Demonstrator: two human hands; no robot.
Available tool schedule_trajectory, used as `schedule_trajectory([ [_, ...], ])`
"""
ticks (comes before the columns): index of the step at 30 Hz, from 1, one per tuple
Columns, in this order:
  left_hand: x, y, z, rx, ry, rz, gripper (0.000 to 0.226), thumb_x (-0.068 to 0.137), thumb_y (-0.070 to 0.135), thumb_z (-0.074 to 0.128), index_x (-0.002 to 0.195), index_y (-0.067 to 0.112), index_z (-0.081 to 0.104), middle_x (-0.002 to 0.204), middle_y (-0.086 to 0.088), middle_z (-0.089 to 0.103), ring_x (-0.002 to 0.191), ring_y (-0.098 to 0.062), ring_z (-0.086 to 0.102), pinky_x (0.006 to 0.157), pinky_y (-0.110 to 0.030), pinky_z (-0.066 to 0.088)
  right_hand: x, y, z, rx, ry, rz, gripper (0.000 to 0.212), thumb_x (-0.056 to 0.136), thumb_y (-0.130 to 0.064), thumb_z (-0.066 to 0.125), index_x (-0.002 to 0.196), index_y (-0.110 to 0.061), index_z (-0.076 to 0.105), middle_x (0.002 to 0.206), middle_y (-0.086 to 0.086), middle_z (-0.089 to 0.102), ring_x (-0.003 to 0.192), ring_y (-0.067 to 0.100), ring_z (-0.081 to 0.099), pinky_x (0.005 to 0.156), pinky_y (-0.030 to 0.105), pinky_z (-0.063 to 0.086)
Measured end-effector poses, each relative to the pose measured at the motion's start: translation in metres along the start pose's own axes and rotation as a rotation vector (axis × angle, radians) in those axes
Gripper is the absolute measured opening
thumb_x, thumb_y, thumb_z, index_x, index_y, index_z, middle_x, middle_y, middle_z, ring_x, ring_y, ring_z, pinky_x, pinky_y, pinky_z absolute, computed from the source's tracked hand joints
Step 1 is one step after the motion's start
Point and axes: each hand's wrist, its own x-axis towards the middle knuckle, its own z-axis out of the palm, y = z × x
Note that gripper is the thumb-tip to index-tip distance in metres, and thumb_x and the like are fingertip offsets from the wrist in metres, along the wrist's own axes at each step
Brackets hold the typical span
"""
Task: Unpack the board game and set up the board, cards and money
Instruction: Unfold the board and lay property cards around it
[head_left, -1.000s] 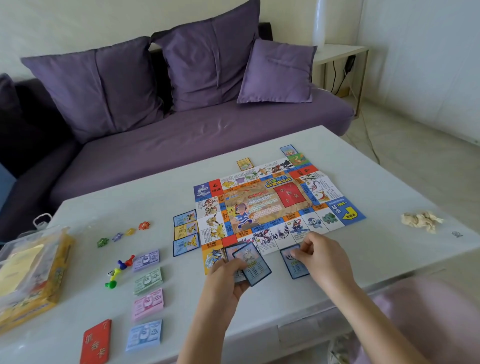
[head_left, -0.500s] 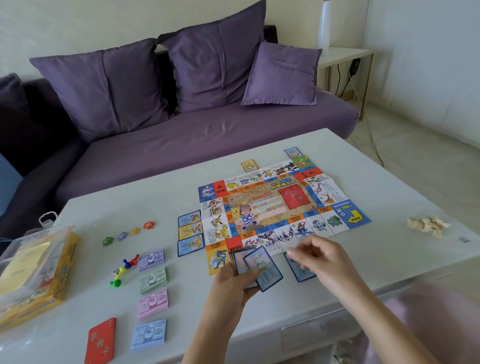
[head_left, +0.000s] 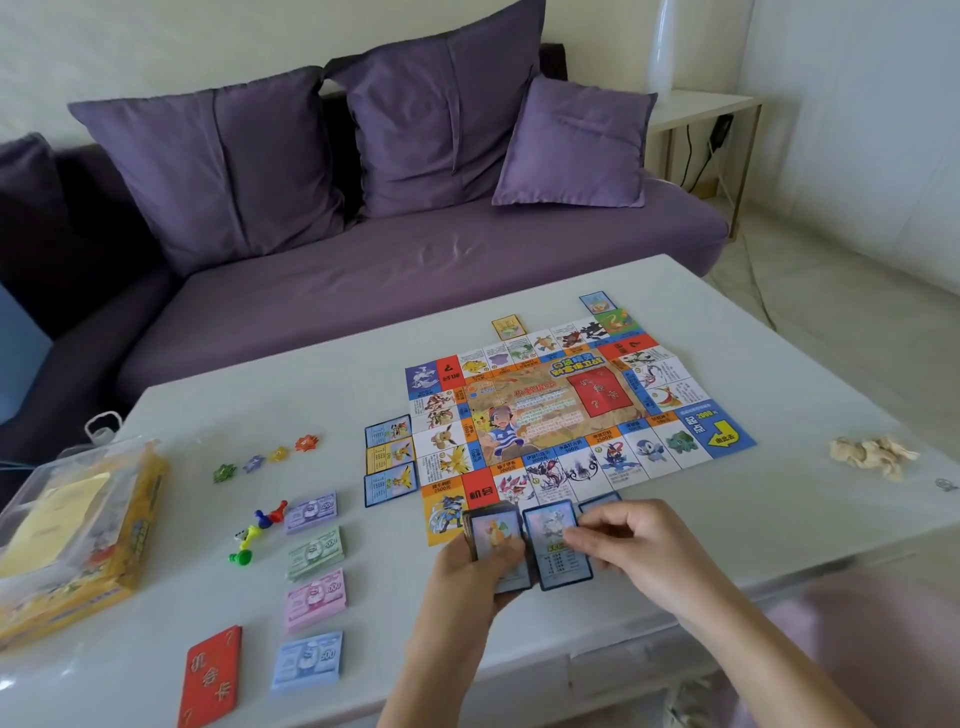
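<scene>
Head camera, wide-angle, looks forward-down, close over board (head_left: 550, 410), sofa (head_left: 415, 280) beyond; edges seemingly warped.

Board (head_left: 566, 415) lies on table (head_left: 208, 405); money stacks (head_left: 314, 577) left of it; box (head_left: 72, 535) farther left; sofa (head_left: 363, 291) behind.

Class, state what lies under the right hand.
A blue-edged card, only its far edge showing. The right hand, pinching a second card, covers the rest, so its face cannot be read.

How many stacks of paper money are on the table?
4, in a column left of the colourful paper game board: purple paper-money stack farthest, then green paper-money stack, pink paper-money stack, blue paper-money stack nearest. None seems hidden.
</scene>
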Motion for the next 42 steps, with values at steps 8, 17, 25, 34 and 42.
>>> schedule_trajectory([
  [8,0.002,0.027,-0.042,-0.371,0.192,-0.007,0.012,0.092,-0.002,0.044,0.097,-0.001,0.056,0.067,-0.017,0.068,0.069,-0.032,0.063,0.057,-0.037,0.059,0.003,-0.011,0.012,0.181,-0.063,0.071,0.002,0.084,-0.007,0.069,0.084,-0.005,0.068,0.066,0.006,0.066,0.058,0.013,0.059,0.054,0.022,0.047],
  [17,0.031,0.073,-0.082,-0.394,0.202,0.073,0.013,0.096,0.000,0.045,0.105,-0.004,0.052,0.089,-0.020,0.066,0.082,-0.032,0.064,0.064,-0.038,0.058,0.063,-0.080,0.024,-0.036,-0.261,-0.065,0.048,0.096,-0.005,0.051,0.127,-0.041,0.054,0.125,-0.014,0.048,0.085,0.013,0.069,0.074,0.027,0.058],
  [25,0.093,0.122,-0.107,-0.314,0.159,0.188,0.011,0.097,0.004,0.046,0.104,-0.002,0.053,0.092,-0.015,0.066,0.082,-0.022,0.066,0.069,-0.031,0.058,0.187,-0.109,0.048,-0.104,0.043,-0.008,0.024,0.091,-0.018,0.064,0.113,-0.009,0.067,0.104,-0.001,0.067,0.087,0.007,0.058,0.060,0.015,0.038],
  [34,0.146,0.150,-0.122,-0.249,0.153,0.185,0.009,0.096,0.005,0.047,0.101,0.003,0.054,0.094,-0.014,0.065,0.084,-0.022,0.065,0.070,-0.032,0.054,0.310,-0.115,0.082,-0.219,-0.009,-0.027,0.050,0.093,0.000,0.048,0.136,-0.024,0.041,0.114,0.012,0.059,0.068,0.017,0.061,0.062,0.025,0.049],
  [42,0.189,0.155,-0.134,-0.282,0.146,0.146,0.014,0.096,0.003,0.047,0.109,0.000,0.052,0.095,-0.016,0.065,0.083,-0.024,0.066,0.067,-0.032,0.059,0.372,-0.093,0.106,-0.463,-0.033,-0.093,0.052,0.094,-0.003,0.048,0.142,-0.021,0.042,0.105,0.003,0.047,0.094,0.019,0.048,0.058,0.018,0.038],
])
